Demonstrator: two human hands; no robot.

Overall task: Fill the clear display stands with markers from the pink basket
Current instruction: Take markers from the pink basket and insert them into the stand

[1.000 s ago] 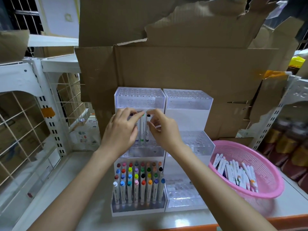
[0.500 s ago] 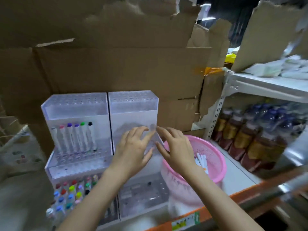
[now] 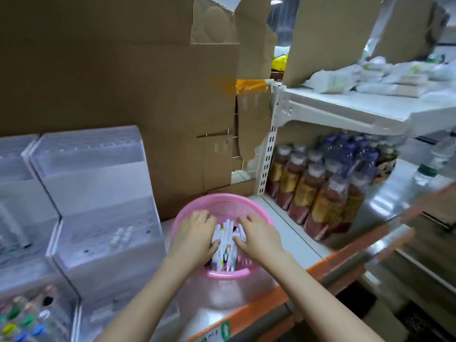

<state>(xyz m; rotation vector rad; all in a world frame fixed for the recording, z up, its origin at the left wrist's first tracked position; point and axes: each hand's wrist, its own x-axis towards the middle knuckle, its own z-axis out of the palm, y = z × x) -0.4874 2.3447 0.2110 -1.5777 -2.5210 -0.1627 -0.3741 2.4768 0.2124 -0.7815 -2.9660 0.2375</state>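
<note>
The pink basket (image 3: 223, 206) sits on a shelf with an orange front edge (image 3: 259, 314), and both hands are down inside it. A heap of white markers (image 3: 225, 240) with coloured caps lies in the middle of the basket, mostly pointing front to back.

The left hand (image 3: 197, 234) lies palm down on the left side of the heap. Its fingers (image 3: 201, 215) bend over the far ends of the markers and its thumb lies against the heap. The right hand (image 3: 260, 236) lies palm down on the right side. Its fingers (image 3: 246, 220) are slightly spread and bent, and its thumb touches the markers. Both hands touch the heap, with a strip of markers showing between them. I cannot tell whether either hand has closed around a marker, because the fingertips are hidden in the heap.

Just left of the basket stands a clear display stand (image 3: 98, 183) with stepped tiers; two pale markers (image 3: 121, 236) show on its middle tier. Further left of the basket is a second stand (image 3: 14, 193), blurred, with rows of coloured caps (image 3: 22, 319) in its lowest tier.

Behind the basket rises a wall of brown cardboard (image 3: 123, 82). To the right of the basket, past a white upright, stand rows of drink bottles (image 3: 320, 193). Above them is a white shelf (image 3: 345, 104) carrying pale packets (image 3: 370, 75).
</note>
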